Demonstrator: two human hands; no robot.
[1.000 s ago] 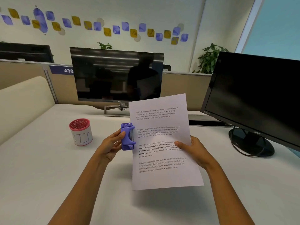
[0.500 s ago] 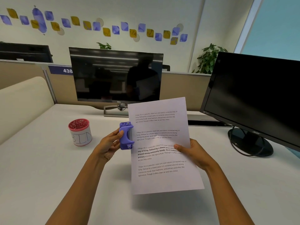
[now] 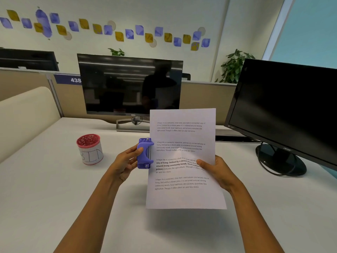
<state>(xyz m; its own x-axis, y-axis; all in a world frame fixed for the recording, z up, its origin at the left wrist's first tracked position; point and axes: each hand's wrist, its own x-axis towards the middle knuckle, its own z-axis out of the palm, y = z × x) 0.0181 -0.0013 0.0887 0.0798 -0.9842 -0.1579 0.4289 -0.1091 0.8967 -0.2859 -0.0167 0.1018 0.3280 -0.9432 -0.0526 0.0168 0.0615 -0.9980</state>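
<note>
A white printed sheet of paper (image 3: 184,143) is held upright above the desk, in the middle of the view. My right hand (image 3: 217,170) pinches its right edge, thumb on the printed face. My left hand (image 3: 125,161) grips a small purple hole punch (image 3: 144,155), thumb on its lever. The punch sits on the sheet's left edge at mid-height, and the edge goes into its slot.
A red-rimmed cup marked "BIN" (image 3: 89,149) stands on the white desk (image 3: 45,198) at the left. A dark Dell monitor (image 3: 129,86) stands behind the sheet. A second black monitor (image 3: 284,110) and its round stand (image 3: 280,161) fill the right side.
The sheet has turned more upright and square to me, and both hands with the punch drifted slightly right. Both grips look the same.
</note>
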